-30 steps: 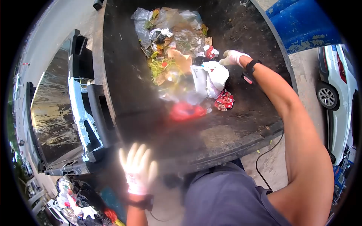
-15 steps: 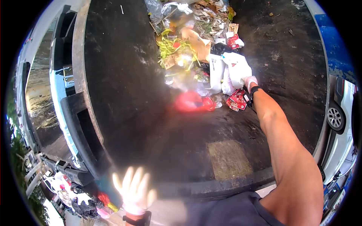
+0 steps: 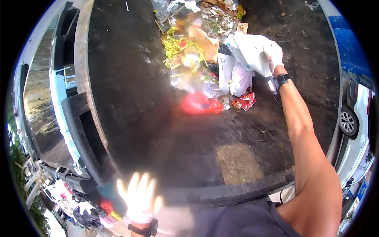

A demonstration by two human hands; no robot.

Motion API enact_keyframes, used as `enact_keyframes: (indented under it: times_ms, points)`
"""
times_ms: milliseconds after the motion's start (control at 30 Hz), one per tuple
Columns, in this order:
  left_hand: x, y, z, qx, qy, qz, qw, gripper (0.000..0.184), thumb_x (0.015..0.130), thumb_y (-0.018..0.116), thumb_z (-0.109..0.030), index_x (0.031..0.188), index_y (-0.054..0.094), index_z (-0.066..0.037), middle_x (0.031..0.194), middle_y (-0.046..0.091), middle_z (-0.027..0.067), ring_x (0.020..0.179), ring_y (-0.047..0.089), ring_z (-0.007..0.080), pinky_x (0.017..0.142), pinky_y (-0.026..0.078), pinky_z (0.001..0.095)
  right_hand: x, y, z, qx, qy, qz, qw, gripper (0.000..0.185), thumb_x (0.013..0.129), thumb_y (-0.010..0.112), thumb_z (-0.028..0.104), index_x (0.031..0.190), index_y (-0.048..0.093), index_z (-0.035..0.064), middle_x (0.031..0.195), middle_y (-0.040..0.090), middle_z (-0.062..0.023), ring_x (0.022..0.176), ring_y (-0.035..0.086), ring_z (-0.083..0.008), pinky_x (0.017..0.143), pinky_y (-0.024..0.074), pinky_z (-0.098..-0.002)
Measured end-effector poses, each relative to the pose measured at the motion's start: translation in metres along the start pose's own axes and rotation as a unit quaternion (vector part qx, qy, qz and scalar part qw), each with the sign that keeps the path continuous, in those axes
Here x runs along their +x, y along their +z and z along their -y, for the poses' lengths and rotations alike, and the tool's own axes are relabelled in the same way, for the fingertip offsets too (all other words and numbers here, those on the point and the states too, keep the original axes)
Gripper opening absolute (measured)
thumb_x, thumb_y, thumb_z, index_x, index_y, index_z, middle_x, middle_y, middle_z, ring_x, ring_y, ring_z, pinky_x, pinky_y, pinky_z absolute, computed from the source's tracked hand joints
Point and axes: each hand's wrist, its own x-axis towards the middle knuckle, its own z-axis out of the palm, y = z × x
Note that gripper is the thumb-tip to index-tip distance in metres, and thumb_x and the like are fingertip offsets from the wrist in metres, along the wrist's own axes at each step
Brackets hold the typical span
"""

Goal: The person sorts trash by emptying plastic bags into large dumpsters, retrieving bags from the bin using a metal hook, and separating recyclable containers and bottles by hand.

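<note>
My right hand [image 3: 274, 56], in a pale glove, closes on a white plastic bag [image 3: 249, 48], lifted and stretched toward the left over the rubbish. Below that bag sits a knotted, pale translucent bag [image 3: 240, 80], beside a white bag with print [image 3: 225, 73]. A red printed packet [image 3: 245, 102] lies just under them. Near the front edge, my left hand [image 3: 139, 198] is gloved, its fingers spread and nothing in them; glare washes it out. A red plastic bag [image 3: 200, 104] lies blurred in the middle.
A dark-walled container [image 3: 130, 87] surrounds the heap. Yellow-green leaves [image 3: 175, 49] and brown cardboard [image 3: 203, 43] lie at its left. More bagged rubbish [image 3: 89, 215] is outside at lower left. A white car [image 3: 355, 130] stands at the right. The container's front lip [image 3: 221, 195] runs before me.
My right hand has moved up and right, pulling the white bag partly off the heap. The pale bag beneath is more exposed. My left hand stays spread in nearly the same place.
</note>
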Motion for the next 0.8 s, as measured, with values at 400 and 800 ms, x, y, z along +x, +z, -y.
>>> enact_keyframes:
  times_ms: [400,800]
  points:
    - [-0.002,0.000,0.000,-0.014,0.005,-0.011,1.000,0.042,0.096,0.054,-0.037,0.116,0.073,-0.005,0.133,0.067,0.0145,0.136,0.054,0.0387,0.121,0.022,0.0684,-0.002,-0.045,0.122,0.305,0.106,0.068,0.944,0.017,0.098,0.069,0.024,0.085,0.065,0.0125,0.063,0.051,0.0038,0.057,0.051,-0.0115,0.071,0.0574,-0.0306]
    - [0.000,0.001,-0.001,-0.023,0.013,-0.038,0.999,0.039,0.087,0.057,-0.026,0.113,0.073,-0.003,0.132,0.067,0.0150,0.135,0.055,0.0386,0.122,0.022,0.0685,-0.043,-0.076,0.200,0.266,-0.019,0.067,0.962,0.018,0.095,0.074,0.027,0.087,0.066,0.0128,0.069,0.058,0.0023,0.062,0.054,-0.0110,0.072,0.0546,-0.0288]
